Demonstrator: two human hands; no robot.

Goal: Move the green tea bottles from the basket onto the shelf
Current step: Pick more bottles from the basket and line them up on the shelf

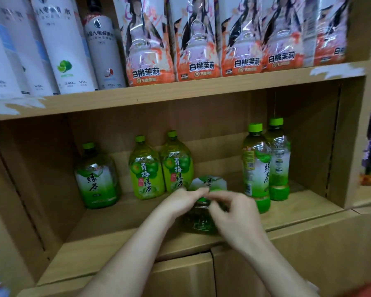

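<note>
One clear plastic green tea bottle (pixel 201 221) with a white-and-green label is held in both hands over the front of the lower wooden shelf board (pixel 116 221). It looks tipped away from the person. Its ribbed clear base is nearest the shelf's front edge, its label faces up and back, and its cap end is out of sight, so its long axis seems to run front to back into the shelf. Motion blurs it, so the exact lean is unclear.

The left hand (pixel 178 203) comes in from the left. Its fingers (pixel 198 192) are pressed together and curved over the green band below the label. The right hand (pixel 236 215) covers the bottle's right side, with its fingers (pixel 217 207) curled around the body. It appears to hold more of the bottle than the left.

Straight behind the bottle is an open gap. To the left of the gap stands a pair of yellow-green plum tea bottles (pixel 146 170). To the right stand two tall green-capped bottles (pixel 255 168). A squat green tea bottle (pixel 94 179) stands apart at the far left. The likely next move is to stand the held bottle upright and push it back into that gap.

On the upper shelf (pixel 180 91) are white bottles (pixel 66 50) and orange-and-pink wrapped bottles (pixel 196 39). No basket is in view.
</note>
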